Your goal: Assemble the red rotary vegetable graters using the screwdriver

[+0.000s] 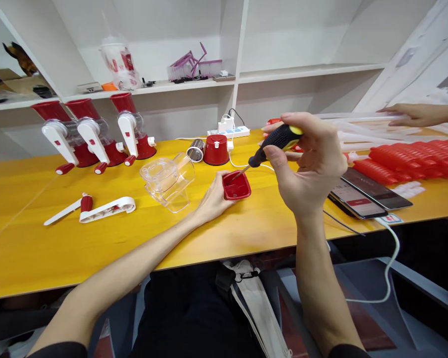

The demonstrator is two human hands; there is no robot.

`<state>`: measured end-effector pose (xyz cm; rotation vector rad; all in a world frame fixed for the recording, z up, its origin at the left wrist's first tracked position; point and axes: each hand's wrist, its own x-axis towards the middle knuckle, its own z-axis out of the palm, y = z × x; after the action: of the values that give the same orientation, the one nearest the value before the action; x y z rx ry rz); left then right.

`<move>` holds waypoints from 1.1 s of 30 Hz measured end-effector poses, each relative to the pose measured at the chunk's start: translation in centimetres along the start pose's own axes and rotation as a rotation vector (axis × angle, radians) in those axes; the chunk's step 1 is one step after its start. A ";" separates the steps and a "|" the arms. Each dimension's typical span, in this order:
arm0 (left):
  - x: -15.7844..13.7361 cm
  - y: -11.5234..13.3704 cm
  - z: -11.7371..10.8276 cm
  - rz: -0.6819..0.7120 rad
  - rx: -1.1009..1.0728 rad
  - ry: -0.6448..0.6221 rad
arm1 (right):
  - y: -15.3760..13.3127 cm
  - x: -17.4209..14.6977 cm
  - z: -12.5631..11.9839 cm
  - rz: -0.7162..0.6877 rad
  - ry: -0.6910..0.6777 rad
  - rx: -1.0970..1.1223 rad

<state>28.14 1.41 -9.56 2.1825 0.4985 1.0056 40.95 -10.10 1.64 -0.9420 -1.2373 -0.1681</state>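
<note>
My left hand (213, 199) grips a red plastic hopper (242, 192), its open mouth tilted toward me just above the yellow table. In my right hand (310, 161) is a screwdriver (274, 144) with a black and yellow handle. Its metal shaft slants down into the hopper; the tip is hard to make out. Left of my left hand lies a clear plastic grater housing (168, 180). Behind the hopper stand a red base (216, 150) and a metal grater drum (196, 150). A white crank handle (108, 209) with a red knob lies farther left.
Several assembled rotary graters (129, 129) stand at the back left. A power strip (239, 132) lies behind the red base. Two phones (358, 199) rest at right, near red spiral plastic pieces (414, 159). Another person's hand (410, 114) reaches over white tubes there.
</note>
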 end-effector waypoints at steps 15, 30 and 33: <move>-0.1 -0.3 -0.2 0.117 0.007 -0.044 | 0.7 -0.2 -0.4 -0.172 -0.066 -0.094; 0.0 -0.9 -0.5 -0.127 -0.053 -0.068 | 1.1 1.6 -1.6 -0.204 0.318 0.068; -0.1 -0.7 -0.7 -0.156 -0.097 -0.095 | 1.6 1.7 -2.2 -0.198 0.394 0.053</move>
<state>27.53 2.15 -9.80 2.0602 0.5550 0.8217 44.10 -10.05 2.22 -0.6973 -0.9613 -0.4534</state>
